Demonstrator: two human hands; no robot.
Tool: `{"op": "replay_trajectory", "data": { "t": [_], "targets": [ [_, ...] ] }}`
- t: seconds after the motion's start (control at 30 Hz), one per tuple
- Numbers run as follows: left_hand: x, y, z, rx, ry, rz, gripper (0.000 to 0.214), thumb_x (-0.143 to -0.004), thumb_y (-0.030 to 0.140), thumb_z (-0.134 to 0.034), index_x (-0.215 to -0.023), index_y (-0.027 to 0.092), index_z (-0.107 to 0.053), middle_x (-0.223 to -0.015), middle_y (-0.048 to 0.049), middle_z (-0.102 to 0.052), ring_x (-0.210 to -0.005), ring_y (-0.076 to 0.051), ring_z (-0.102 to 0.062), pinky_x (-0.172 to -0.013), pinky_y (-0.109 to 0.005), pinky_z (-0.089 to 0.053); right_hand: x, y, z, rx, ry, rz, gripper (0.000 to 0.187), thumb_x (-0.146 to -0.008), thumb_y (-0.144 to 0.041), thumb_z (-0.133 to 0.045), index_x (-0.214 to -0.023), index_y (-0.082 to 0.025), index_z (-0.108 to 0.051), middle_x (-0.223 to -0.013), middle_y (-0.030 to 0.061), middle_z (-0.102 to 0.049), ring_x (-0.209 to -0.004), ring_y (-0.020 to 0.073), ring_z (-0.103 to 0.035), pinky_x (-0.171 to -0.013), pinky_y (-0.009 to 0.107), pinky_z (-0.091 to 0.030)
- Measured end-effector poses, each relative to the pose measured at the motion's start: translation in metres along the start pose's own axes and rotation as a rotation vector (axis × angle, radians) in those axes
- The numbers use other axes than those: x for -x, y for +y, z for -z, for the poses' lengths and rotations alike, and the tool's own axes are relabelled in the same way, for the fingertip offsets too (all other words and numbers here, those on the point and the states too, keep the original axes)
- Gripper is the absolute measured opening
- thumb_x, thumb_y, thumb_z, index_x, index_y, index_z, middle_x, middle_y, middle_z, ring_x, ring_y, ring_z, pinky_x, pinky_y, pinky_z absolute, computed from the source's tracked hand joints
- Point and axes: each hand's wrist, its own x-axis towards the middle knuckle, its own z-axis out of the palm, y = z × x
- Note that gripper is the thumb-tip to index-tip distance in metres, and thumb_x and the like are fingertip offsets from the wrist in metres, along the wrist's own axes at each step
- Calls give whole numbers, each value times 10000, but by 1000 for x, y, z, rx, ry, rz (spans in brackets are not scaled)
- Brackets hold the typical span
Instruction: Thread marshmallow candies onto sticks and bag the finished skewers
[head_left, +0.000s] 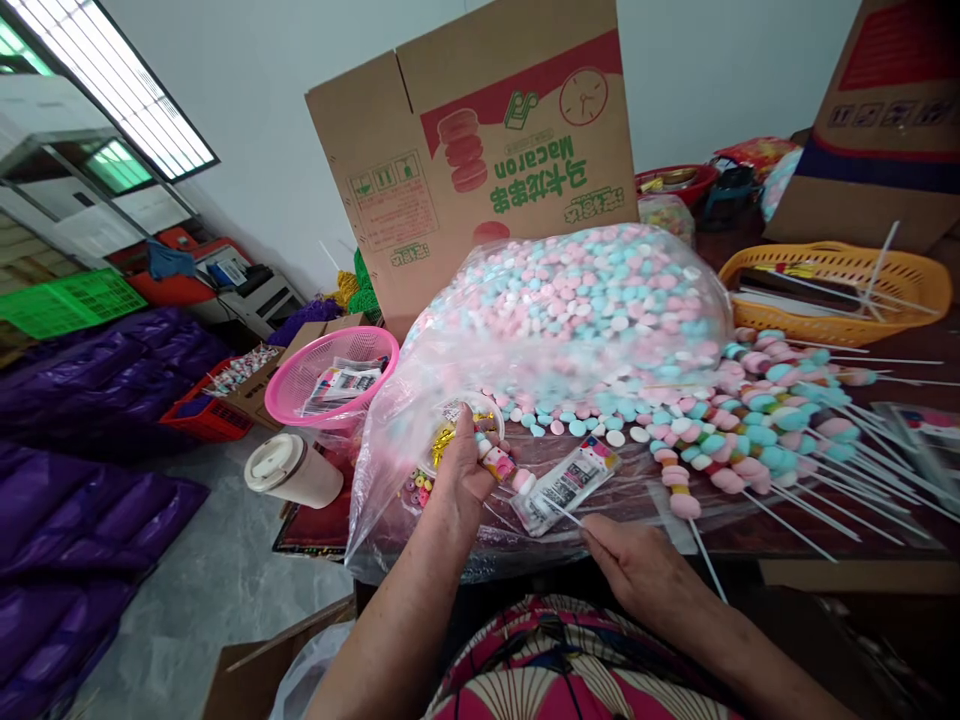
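Observation:
My left hand (pixel 465 475) is closed round the candy end of a marshmallow skewer (pixel 523 481), which has pink and pale pieces. My right hand (pixel 649 575) pinches the white stick of that skewer near its lower end. Under the stick lies a stack of flat printed plastic packets (pixel 581 475). Behind my left hand, partly hidden, is a small round tub (pixel 442 440) with gold ties in it. A large clear bag (pixel 577 310) bulges with pink, blue and white marshmallow pieces, some spilling along its front edge. Finished-looking skewers (pixel 757 430) lie heaped to the right.
A pink mesh basket (pixel 281 395) with packets and a tilted white lidded cup (pixel 300 475) stand at left. An orange basket (pixel 832 322) holds sticks at right. A tall cardboard box (pixel 457 240) rises behind the bag. Purple bundles (pixel 67 540) fill the far left floor.

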Motion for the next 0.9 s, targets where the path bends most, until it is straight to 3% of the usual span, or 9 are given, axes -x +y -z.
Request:
{"op": "replay_trajectory", "data": {
  "t": [0.13,0.23,0.37,0.53,0.63,0.73,0.83,0.9],
  "targets": [
    [7,-18,-6,26,-56,57,511,-734,662,-516,-662,157,-494,-411,33,-471,-354,-113,-469,-453,-279,-467,0,-3,-12,194,64,-15,253,-844,-141,-311,-752,-158,-546,-614,94,-638,-542,196,-576,-511,294,-241],
    [11,-39,-6,59,-100,63,498,-778,637,-482,-615,168,-446,-393,49,-435,-331,-87,-422,-436,-238,-429,-4,-10,-15,83,113,13,272,-843,-154,-293,-741,-154,-545,-631,114,-642,-557,198,-566,-522,296,-268],
    [12,-49,5,-5,-205,102,483,-765,631,-513,-660,160,-495,-452,36,-489,-388,-103,-484,-519,-280,-478,-7,-17,-7,-520,13,-98,332,-898,-338,-301,-667,-186,-485,-486,12,-532,-483,133,-465,-512,254,-319],
    [11,-27,11,23,-372,39,316,-714,391,-715,-872,150,-586,-759,-51,-666,-654,-170,-636,-650,-310,-507,-6,-13,-5,-1285,-270,-249,313,-843,-471,-442,-772,-179,-531,-354,-85,-398,-312,68,-226,-372,208,-181],
    [12,-26,4,98,-498,0,197,-710,257,-725,-814,163,-586,-552,40,-574,-510,-106,-562,-668,-294,-501,-7,-15,-9,-1497,-332,-250,288,-798,-468,-490,-749,-186,-521,-330,-106,-359,-269,57,-166,-347,214,-184],
    [14,-46,-3,144,-430,-26,262,-738,284,-698,-622,165,-495,-415,83,-441,-382,-62,-428,-624,-268,-484,-11,-21,-10,-1288,-190,-265,309,-806,-480,-465,-720,-189,-525,-343,-88,-381,-302,70,-228,-379,223,-216],
    [18,-73,-3,101,-272,-50,364,-734,426,-681,-603,174,-454,-436,59,-478,-408,-89,-466,-601,-280,-474,-16,-23,-9,-866,111,-217,346,-795,-477,-477,-585,-201,-474,-433,-27,-470,-440,105,-376,-459,245,-276],
    [19,-82,3,22,-246,-23,395,-709,515,-671,-642,173,-483,-468,38,-511,-453,-115,-513,-594,-283,-468,-18,-20,-9,-772,191,-200,369,-791,-474,-476,-539,-209,-436,-452,-15,-483,-472,117,-401,-481,257,-297]
  ]
}}
